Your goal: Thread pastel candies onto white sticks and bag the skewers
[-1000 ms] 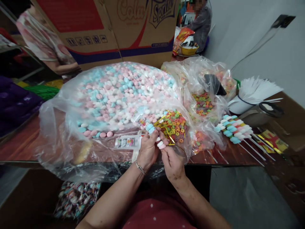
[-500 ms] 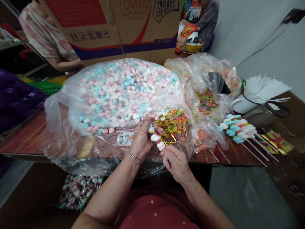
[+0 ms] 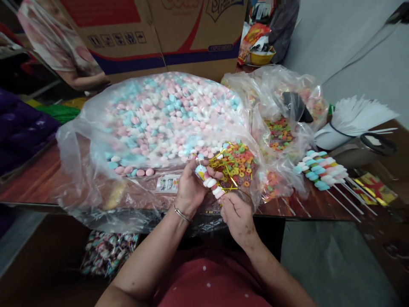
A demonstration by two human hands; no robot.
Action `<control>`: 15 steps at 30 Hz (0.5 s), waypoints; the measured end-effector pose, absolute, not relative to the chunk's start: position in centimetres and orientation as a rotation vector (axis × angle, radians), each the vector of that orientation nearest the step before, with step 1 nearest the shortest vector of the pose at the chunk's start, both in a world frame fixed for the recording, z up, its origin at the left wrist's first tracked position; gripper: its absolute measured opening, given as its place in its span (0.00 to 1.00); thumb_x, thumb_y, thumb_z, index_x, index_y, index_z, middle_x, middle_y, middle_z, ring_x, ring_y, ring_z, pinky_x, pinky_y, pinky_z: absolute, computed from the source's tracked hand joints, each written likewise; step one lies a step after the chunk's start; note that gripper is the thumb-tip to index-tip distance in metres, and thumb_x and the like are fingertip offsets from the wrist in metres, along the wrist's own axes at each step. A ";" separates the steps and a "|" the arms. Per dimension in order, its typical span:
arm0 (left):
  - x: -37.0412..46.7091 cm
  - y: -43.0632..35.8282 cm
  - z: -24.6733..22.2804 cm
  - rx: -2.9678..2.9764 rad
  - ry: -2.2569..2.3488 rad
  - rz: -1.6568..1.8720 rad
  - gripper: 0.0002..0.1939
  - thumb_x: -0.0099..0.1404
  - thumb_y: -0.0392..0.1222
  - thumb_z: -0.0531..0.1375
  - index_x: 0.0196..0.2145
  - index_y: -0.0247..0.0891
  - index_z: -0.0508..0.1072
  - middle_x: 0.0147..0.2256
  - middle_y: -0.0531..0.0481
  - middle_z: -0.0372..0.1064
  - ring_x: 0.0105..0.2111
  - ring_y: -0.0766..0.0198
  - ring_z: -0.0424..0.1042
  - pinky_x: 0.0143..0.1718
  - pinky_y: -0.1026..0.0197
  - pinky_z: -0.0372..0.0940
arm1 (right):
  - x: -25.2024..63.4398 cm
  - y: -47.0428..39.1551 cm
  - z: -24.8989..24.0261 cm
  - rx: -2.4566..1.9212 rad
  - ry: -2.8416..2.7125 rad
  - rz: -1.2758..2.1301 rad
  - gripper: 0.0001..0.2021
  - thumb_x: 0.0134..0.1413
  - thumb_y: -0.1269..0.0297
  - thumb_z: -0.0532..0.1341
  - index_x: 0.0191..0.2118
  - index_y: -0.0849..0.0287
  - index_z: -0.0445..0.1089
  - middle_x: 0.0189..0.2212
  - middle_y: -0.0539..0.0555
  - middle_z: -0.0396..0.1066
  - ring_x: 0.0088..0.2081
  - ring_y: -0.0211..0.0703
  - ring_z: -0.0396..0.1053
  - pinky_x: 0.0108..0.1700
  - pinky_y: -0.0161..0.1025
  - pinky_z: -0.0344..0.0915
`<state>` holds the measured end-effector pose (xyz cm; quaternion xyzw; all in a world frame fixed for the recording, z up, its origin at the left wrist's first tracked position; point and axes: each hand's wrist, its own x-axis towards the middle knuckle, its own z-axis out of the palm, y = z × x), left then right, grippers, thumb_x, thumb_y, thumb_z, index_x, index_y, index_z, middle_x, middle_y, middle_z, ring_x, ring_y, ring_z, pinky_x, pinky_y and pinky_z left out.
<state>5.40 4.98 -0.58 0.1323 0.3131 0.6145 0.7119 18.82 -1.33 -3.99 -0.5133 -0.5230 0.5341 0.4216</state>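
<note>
A small candy skewer (image 3: 211, 186) of pink and white pieces, with a blue and yellow wrapped top, lies tilted between my hands. My left hand (image 3: 192, 183) cradles its upper part, fingers curled round it. At its lower end my right hand (image 3: 237, 213) pinches. Just beyond are gold twist ties (image 3: 220, 161) on ring-shaped candies (image 3: 239, 164). Pink, white and blue marshmallow candies (image 3: 172, 113) fill a big clear plastic bag (image 3: 76, 140). A small printed card (image 3: 167, 183) is left of my left hand.
Finished-looking skewers (image 3: 324, 169) lie on the right of the wooden table (image 3: 335, 209), near a mug of white sticks (image 3: 334, 136) and a dark container (image 3: 367, 149). A large cardboard box (image 3: 134, 59) stands behind. Wrapped candies (image 3: 107, 251) fill a box lower left. Two people are beyond.
The skewer's blue and yellow top shows more between my left fingers. My right hand has shifted slightly right and down, still pinching the lower end. The camera view has shifted a little.
</note>
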 end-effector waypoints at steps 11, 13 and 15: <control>5.8 5.2 -2.0 0.416 0.881 1.479 0.10 0.56 0.44 0.58 0.28 0.33 0.71 0.16 0.50 0.69 0.15 0.63 0.69 0.25 0.59 0.69 | 19.1 -1.3 -4.2 -1.384 -1.572 0.892 0.11 0.59 0.60 0.53 0.31 0.58 0.68 0.16 0.46 0.59 0.18 0.33 0.55 0.23 0.33 0.52; 6.0 5.1 -2.1 0.395 0.888 1.490 0.11 0.55 0.46 0.59 0.28 0.33 0.71 0.16 0.50 0.69 0.18 0.60 0.72 0.25 0.60 0.68 | 19.0 -1.4 -4.4 -1.390 -1.679 0.761 0.12 0.61 0.62 0.51 0.32 0.58 0.69 0.17 0.47 0.61 0.18 0.33 0.56 0.23 0.33 0.53; 6.4 4.9 -2.2 0.366 0.882 1.500 0.12 0.54 0.47 0.59 0.29 0.34 0.71 0.17 0.50 0.70 0.20 0.58 0.74 0.24 0.60 0.68 | 18.7 -1.4 -4.7 -1.393 -1.747 0.677 0.13 0.62 0.64 0.49 0.32 0.58 0.69 0.17 0.48 0.64 0.18 0.34 0.57 0.24 0.33 0.54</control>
